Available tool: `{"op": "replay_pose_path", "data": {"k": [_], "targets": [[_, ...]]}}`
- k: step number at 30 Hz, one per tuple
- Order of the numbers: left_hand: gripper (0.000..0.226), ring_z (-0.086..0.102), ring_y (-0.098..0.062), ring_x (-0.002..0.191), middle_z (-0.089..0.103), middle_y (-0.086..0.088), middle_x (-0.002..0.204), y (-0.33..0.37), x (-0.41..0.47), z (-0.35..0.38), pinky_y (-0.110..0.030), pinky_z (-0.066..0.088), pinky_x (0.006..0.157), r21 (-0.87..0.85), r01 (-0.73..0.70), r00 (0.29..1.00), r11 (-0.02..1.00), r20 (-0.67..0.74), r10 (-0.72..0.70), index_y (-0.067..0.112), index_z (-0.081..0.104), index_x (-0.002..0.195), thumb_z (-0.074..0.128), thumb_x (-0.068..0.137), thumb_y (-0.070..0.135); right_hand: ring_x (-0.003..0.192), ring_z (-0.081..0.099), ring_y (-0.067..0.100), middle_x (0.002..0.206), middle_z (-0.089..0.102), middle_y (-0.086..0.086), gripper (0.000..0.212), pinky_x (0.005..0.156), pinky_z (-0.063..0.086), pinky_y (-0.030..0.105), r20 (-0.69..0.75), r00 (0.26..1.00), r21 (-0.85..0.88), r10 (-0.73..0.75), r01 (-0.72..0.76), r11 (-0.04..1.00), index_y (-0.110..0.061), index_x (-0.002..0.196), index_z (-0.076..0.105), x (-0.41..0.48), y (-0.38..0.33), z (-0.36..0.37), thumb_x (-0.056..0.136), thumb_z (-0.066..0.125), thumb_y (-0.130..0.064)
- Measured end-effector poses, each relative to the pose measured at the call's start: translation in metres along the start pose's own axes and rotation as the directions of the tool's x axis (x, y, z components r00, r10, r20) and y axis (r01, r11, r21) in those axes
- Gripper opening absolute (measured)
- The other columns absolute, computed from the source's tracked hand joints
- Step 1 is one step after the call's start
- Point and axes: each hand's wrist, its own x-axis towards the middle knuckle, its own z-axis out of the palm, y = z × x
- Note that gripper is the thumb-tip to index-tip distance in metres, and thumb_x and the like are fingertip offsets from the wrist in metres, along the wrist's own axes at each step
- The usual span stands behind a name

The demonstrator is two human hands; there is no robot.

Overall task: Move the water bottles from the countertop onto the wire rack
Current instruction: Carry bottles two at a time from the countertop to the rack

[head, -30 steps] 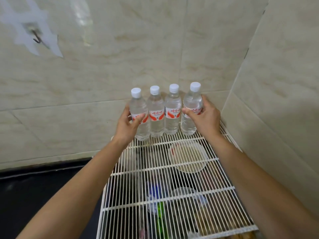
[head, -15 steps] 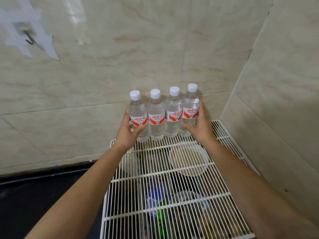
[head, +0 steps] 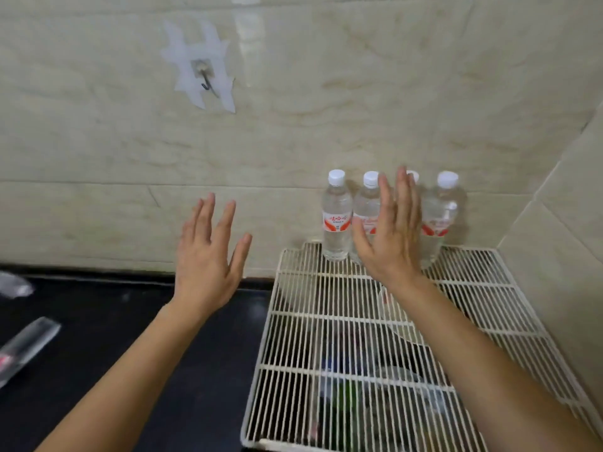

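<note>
Several clear water bottles (head: 336, 220) with white caps and red-and-white labels stand upright in a row at the back edge of the white wire rack (head: 329, 324), against the tiled wall. My right hand (head: 391, 236) is raised in front of the row with fingers spread, holding nothing, and it hides part of the middle bottles. My left hand (head: 208, 259) hovers open over the black countertop (head: 98, 337), left of the rack and apart from the bottles.
Beige tiled walls meet in a corner at the right. A wall hook (head: 205, 83) sits on a taped patch. Clear plastic objects (head: 23, 347) lie at the counter's left edge. Bowls and containers show dimly beneath the rack's wires.
Both hands have let go of the outer bottles and pulled back with fingers spread. The view has swung left, so the rack now sits to the right.
</note>
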Motion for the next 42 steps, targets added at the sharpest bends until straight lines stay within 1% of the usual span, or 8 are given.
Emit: {"op": "replay_pose_path", "data": {"k": [6, 15, 19, 25, 32, 36, 38, 42], "targets": [[0.061, 0.028, -0.045, 0.147, 0.032, -0.027, 0.158, -0.086, -0.073, -0.090, -0.059, 0.031, 0.114, 0.334, 0.154, 0.988, 0.930, -0.055, -0.144, 0.004, 0.040, 0.150, 0.045, 0.102, 0.041, 0.155, 0.008, 0.041, 0.166, 0.013, 0.025, 0.078, 0.124, 0.014, 0.059, 0.165, 0.972, 0.234, -0.169, 0.128, 0.964, -0.008, 0.158, 0.025, -0.014, -0.118, 0.078, 0.093, 0.063, -0.029], [0.064, 0.029, -0.046, 0.147, 0.030, -0.026, 0.159, -0.192, -0.192, -0.193, -0.061, 0.032, 0.112, 0.461, 0.405, 0.907, 0.789, -0.096, -0.409, 0.003, 0.041, 0.149, 0.048, 0.099, 0.043, 0.157, 0.003, 0.034, 0.170, 0.007, 0.016, 0.075, 0.125, 0.009, 0.056, 0.388, 0.833, 0.435, -0.394, 0.211, 0.875, -0.015, 0.160, 0.021, -0.077, -0.293, 0.137, 0.098, 0.057, -0.037], [0.066, 0.029, -0.045, 0.146, 0.031, -0.025, 0.159, -0.259, -0.245, -0.226, -0.060, 0.032, 0.112, 0.490, 0.471, 0.858, 0.734, -0.060, -0.510, 0.004, 0.042, 0.148, 0.042, 0.099, 0.049, 0.157, 0.001, 0.031, 0.170, 0.004, 0.013, 0.075, 0.126, 0.008, 0.053, 0.441, 0.779, 0.438, -0.445, 0.246, 0.865, -0.017, 0.160, 0.019, -0.096, -0.367, 0.163, 0.099, 0.055, -0.038], [0.081, 0.033, -0.045, 0.144, 0.033, -0.025, 0.157, -0.378, -0.328, -0.282, -0.066, 0.038, 0.106, 0.519, 0.572, 0.709, 0.635, 0.076, -0.701, 0.005, 0.037, 0.151, 0.022, 0.096, 0.062, 0.157, 0.002, 0.032, 0.170, 0.003, 0.013, 0.075, 0.127, 0.006, 0.050, 0.587, 0.662, 0.391, -0.465, 0.271, 0.880, -0.016, 0.162, 0.017, -0.137, -0.503, 0.228, 0.100, 0.053, -0.036], [0.079, 0.036, -0.043, 0.144, 0.038, -0.024, 0.156, -0.489, -0.372, -0.335, -0.064, 0.040, 0.107, 0.530, 0.581, 0.639, 0.618, 0.174, -0.750, 0.005, 0.040, 0.150, 0.026, 0.093, 0.059, 0.158, 0.001, 0.030, 0.170, 0.005, 0.011, 0.073, 0.127, 0.004, 0.046, 0.728, 0.522, 0.357, -0.444, 0.265, 0.896, -0.017, 0.161, 0.016, -0.181, -0.619, 0.267, 0.100, 0.052, -0.035], [0.082, 0.035, -0.042, 0.145, 0.037, -0.023, 0.157, -0.532, -0.379, -0.337, -0.063, 0.037, 0.109, 0.501, 0.603, 0.632, 0.620, 0.173, -0.755, 0.004, 0.040, 0.150, 0.023, 0.093, 0.060, 0.156, 0.012, 0.034, 0.169, 0.015, 0.014, 0.073, 0.126, 0.014, 0.051, 0.729, 0.514, 0.354, -0.451, 0.281, 0.892, -0.013, 0.159, 0.027, -0.184, -0.650, 0.289, 0.096, 0.059, -0.029], [0.083, 0.034, -0.041, 0.146, 0.035, -0.023, 0.158, -0.554, -0.384, -0.331, -0.062, 0.036, 0.109, 0.481, 0.616, 0.618, 0.624, 0.195, -0.761, 0.005, 0.039, 0.150, 0.023, 0.092, 0.061, 0.157, 0.009, 0.032, 0.169, 0.014, 0.012, 0.073, 0.126, 0.011, 0.048, 0.764, 0.480, 0.335, -0.432, 0.278, 0.900, -0.015, 0.159, 0.024, -0.191, -0.665, 0.306, 0.097, 0.058, -0.030], [0.074, 0.027, -0.039, 0.149, 0.027, -0.021, 0.162, -0.602, -0.390, -0.307, -0.060, 0.033, 0.114, 0.450, 0.632, 0.576, 0.631, 0.273, -0.771, 0.006, 0.033, 0.154, 0.044, 0.097, 0.054, 0.157, 0.010, 0.031, 0.169, 0.014, 0.012, 0.076, 0.127, 0.014, 0.048, 0.811, 0.417, 0.323, -0.411, 0.266, 0.908, -0.016, 0.160, 0.020, -0.208, -0.687, 0.345, 0.096, 0.058, -0.030]]}}
